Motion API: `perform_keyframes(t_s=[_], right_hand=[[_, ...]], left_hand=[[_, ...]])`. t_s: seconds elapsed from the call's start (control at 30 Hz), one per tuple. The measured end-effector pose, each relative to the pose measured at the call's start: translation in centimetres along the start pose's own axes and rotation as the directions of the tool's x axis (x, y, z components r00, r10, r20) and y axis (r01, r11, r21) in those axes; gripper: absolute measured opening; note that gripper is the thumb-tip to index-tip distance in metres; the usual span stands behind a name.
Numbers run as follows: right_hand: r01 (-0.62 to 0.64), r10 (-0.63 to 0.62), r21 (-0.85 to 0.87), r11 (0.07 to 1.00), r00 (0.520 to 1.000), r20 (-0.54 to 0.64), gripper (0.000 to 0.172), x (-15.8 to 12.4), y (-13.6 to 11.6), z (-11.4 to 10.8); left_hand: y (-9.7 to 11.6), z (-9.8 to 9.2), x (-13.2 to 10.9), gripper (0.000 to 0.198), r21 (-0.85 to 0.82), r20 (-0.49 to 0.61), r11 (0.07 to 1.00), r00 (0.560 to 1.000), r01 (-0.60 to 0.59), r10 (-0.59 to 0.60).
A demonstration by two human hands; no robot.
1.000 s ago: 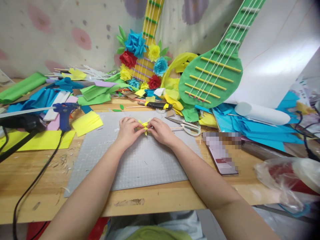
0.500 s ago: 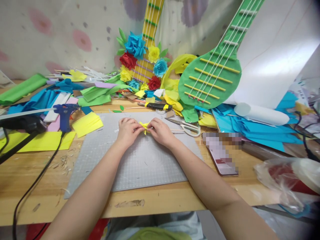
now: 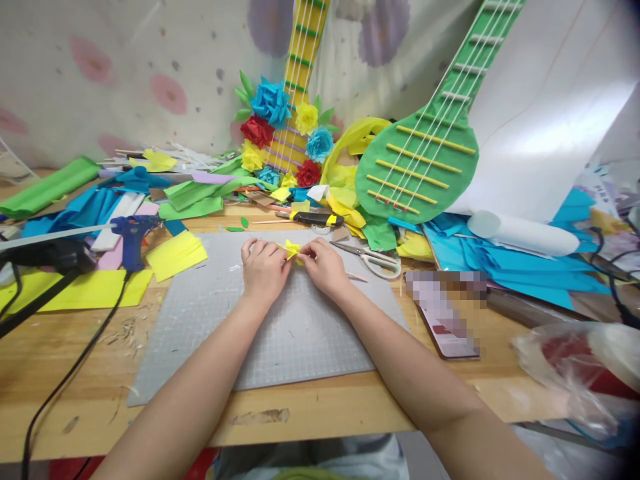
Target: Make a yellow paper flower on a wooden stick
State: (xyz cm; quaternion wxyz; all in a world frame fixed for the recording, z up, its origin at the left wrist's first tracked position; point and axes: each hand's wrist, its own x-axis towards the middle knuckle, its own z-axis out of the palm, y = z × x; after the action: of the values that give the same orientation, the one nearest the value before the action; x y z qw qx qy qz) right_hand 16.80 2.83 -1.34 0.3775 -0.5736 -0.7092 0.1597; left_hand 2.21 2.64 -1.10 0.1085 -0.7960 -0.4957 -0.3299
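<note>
Between my two hands is a small yellow paper flower, its petals sticking up above the fingertips. My left hand pinches it from the left, fingers curled over. From the right, my right hand grips its edge between thumb and fingers. Both hands are just above the grey cutting mat. Part of the flower is hidden by the fingers. Scissors with white handles lie open just right of my right hand. A black and yellow utility knife rests behind the hands.
A blue glue gun with a cable stands at left, near yellow paper sheets. At the back lean a yellow guitar-like model with paper flowers and a green one. On the right lie a phone and blue paper.
My left hand has turned and shifted slightly right, its fingers more curled. The yellow flower shows its petals more upright. The camera view has tilted a little.
</note>
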Motion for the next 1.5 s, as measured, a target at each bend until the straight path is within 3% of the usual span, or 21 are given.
perform_keyframes(t_s=[0.43,0.67,0.97,1.1,1.23,1.4,1.5], right_hand=[[-0.05,0.051,0.089,0.995,0.999,-0.013,0.005,0.6,0.0,0.0],[-0.027,0.025,0.056,0.998,0.999,0.037,0.006,0.3,-0.4,0.1],[0.044,-0.039,-0.041,0.998,0.993,0.115,0.01,0.1,-0.3,-0.2],[0.101,-0.084,-0.106,0.989,0.985,0.154,0.013,0.1,-0.3,-0.4],[0.126,-0.104,-0.13,0.984,0.981,0.162,0.014,0.1,-0.1,-0.4],[0.146,-0.118,-0.164,0.976,0.979,0.168,0.016,0.0,0.1,-0.3],[0.154,-0.125,-0.159,0.975,0.976,0.18,0.017,0.0,0.1,-0.2]], left_hand=[[0.7,0.0,-0.2,0.012,0.063,0.078,0.998,0.996,0.027,-0.032],[0.8,-0.1,-0.3,0.024,0.055,0.076,0.991,0.99,0.118,-0.122],[0.7,-0.1,-0.4,0.031,0.059,0.248,0.987,0.955,0.15,-0.16],[0.7,-0.2,-0.5,0.03,0.042,0.277,0.982,0.942,0.183,-0.188],[0.5,-0.4,-0.5,0.026,-0.011,0.225,0.972,0.947,0.236,-0.228],[0.0,-0.8,-0.3,0.023,-0.116,0.04,0.947,0.954,0.3,-0.298],[-0.5,-0.6,-0.3,0.017,-0.188,0.068,0.936,0.955,0.297,-0.289]])
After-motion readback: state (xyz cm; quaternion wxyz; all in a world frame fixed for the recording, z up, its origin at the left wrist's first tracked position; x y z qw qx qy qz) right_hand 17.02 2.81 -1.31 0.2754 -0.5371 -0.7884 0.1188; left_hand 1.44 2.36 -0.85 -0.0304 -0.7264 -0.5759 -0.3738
